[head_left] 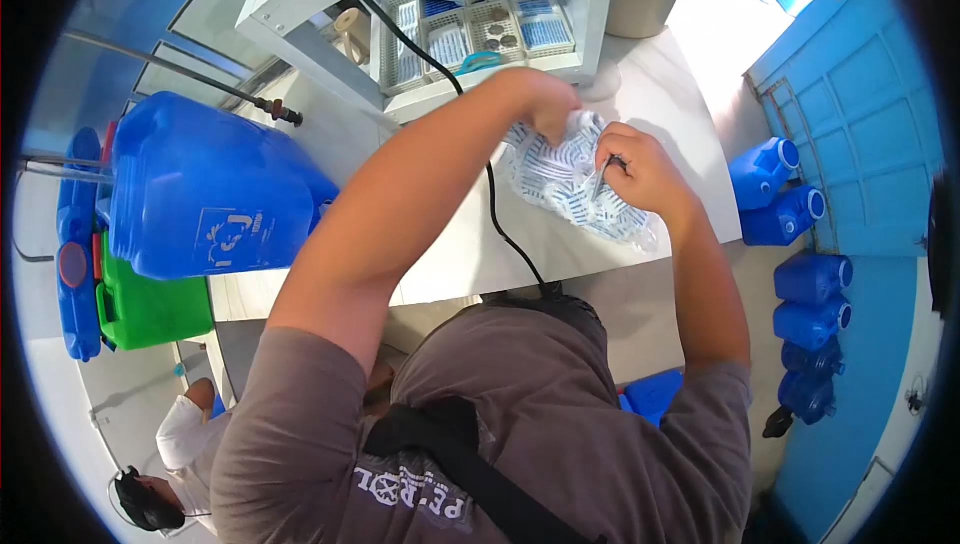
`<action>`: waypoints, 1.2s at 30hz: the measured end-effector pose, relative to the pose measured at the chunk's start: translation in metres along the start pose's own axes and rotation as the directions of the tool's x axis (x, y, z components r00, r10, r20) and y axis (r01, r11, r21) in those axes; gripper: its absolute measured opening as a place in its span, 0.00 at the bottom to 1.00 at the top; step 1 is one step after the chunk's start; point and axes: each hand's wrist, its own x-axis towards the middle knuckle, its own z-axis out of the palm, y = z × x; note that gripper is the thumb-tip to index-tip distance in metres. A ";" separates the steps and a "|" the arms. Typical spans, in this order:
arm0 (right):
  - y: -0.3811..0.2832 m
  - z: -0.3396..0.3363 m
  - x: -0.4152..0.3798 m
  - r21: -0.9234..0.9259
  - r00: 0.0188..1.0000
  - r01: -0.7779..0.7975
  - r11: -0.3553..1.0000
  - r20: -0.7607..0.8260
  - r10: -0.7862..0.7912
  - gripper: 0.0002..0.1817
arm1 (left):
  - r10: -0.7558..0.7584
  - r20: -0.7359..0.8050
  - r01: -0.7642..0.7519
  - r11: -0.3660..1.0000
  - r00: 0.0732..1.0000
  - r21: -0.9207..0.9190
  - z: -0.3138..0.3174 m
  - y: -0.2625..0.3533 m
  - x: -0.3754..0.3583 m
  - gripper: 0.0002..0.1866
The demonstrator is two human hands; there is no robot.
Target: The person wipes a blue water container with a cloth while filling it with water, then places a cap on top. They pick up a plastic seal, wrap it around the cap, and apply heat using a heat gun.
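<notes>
A clear plastic bag (570, 184) packed with white pieces printed in blue lies on the white counter in front of me. My left hand (552, 106) is closed at the upper edge of the bag, its fingers bent down against the plastic. In my right hand (640, 166), closed over the bag's right side, is a pair of scissors (613, 164) with a dark handle. Their narrow metal part points down along the bag; the fingers hide the rest.
Behind the bag, a white shelf unit (420, 104) holds baskets (490, 29) of printed pieces. A black cable (492, 194) crosses the counter (680, 94). Blue containers (215, 184) stand left, more jugs (765, 169) right. Another person (190, 444) is at lower left.
</notes>
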 end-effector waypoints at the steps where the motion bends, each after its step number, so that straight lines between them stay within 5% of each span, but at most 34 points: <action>1: 0.002 0.001 0.002 0.014 1.000 0.015 1.000 -0.002 -0.015 0.06 | -0.007 -0.005 0.007 1.000 1.000 -0.007 0.001 0.004 0.009 0.30; 3: 0.001 -0.001 0.005 0.027 1.000 0.021 0.999 0.017 -0.021 0.06 | -0.144 0.031 0.125 0.929 0.989 0.349 0.001 0.014 0.018 0.30; 7: -0.002 -0.005 0.007 0.003 0.998 0.031 1.000 0.051 -0.031 0.06 | 0.041 0.162 -0.072 0.978 0.986 0.194 -0.009 0.007 0.017 0.31; 9: 0.000 -0.007 0.010 0.000 0.997 0.042 0.999 0.063 -0.042 0.06 | 0.146 0.254 -0.103 0.979 0.956 -0.175 -0.002 -0.003 0.023 0.33; 12: -0.002 -0.005 0.011 0.006 0.993 0.058 0.998 0.100 -0.059 0.06 | 0.003 0.368 0.016 0.999 0.930 -0.050 0.018 0.001 0.046 0.39; 16: -0.003 -0.007 0.008 0.039 0.995 0.023 0.999 0.099 -0.027 0.06 | -0.006 0.194 -0.005 0.998 0.981 0.056 0.012 0.014 0.031 0.35; 20: -0.006 -0.004 0.008 0.042 0.996 0.077 0.996 0.047 -0.079 0.06 | -0.064 0.202 0.036 0.990 0.977 0.139 0.016 0.014 0.035 0.30; 22: -0.011 0.000 0.009 0.094 0.997 0.073 0.993 0.020 -0.076 0.06 | 0.047 -0.119 -0.064 0.988 0.992 -0.142 0.023 0.015 0.022 0.25; 23: -0.009 -0.002 0.008 0.094 0.997 0.073 0.993 0.018 -0.075 0.06 | 0.048 -0.117 -0.064 0.988 0.992 -0.141 0.030 0.014 0.020 0.25; 25: -0.001 -0.005 0.007 0.084 0.997 0.050 0.995 0.047 -0.054 0.07 | -0.140 -0.338 -0.039 0.880 0.931 -0.473 0.052 0.011 0.023 0.21; 26: 0.001 -0.004 0.007 0.086 0.998 0.046 0.995 0.047 -0.050 0.07 | -0.139 -0.334 -0.039 0.879 0.932 -0.475 0.065 0.016 0.023 0.21; 28: 0.003 0.000 0.009 0.105 0.994 0.070 0.992 0.073 -0.078 0.08 | -0.276 -0.690 0.029 0.937 0.669 -0.347 0.089 0.032 0.020 0.18; 36: 0.012 -0.003 0.012 0.237 0.999 0.027 0.971 0.029 -0.035 0.07 | -0.304 -0.517 -0.089 0.792 0.800 -0.604 0.097 0.032 0.003 0.26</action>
